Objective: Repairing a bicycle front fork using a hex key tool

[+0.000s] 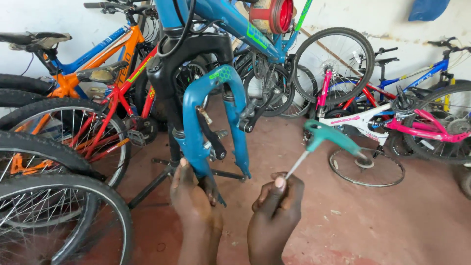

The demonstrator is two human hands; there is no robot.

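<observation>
Even daylight, soft shadows, sharp focus

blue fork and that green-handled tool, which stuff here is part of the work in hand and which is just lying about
In use:
blue fork, gripped by left hand
green-handled hex key, held by right hand

Lying about:
bare wheel rim on the floor
orange bike
pink and white bike
front tyres at left

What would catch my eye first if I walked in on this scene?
Most striking is the blue suspension fork of a wheel-less blue bicycle at centre, its lower leg gripped by the left hand. Just right of it, the right hand holds a teal-handled hex key by its metal shaft. Parked bicycles crowd both sides, and a bare wheel rim lies on the reddish floor.
</observation>
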